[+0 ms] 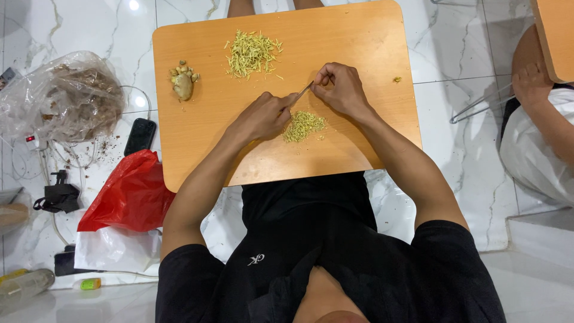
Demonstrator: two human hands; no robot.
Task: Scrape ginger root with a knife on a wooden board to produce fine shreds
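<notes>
A wooden board [359, 42] fills the upper middle of the frame, laid over a white marble floor [466, 155]. At the far left lies a clear plastic bag [60, 96] of brownish scraps, with a red bag [128, 197] below it and a black phone [140, 136] between them. On the board's upper part sits a large heap of pale green slivers [251, 54]; a knobbly ginger root [183, 82] lies to its left. At the centre, the left hand [263, 116] and right hand [341, 90] are both closed, pinching a thin stalk [302, 93] between them (its far end is hidden by fingers). Just below it lies a smaller chopped pile [304, 124].
</notes>
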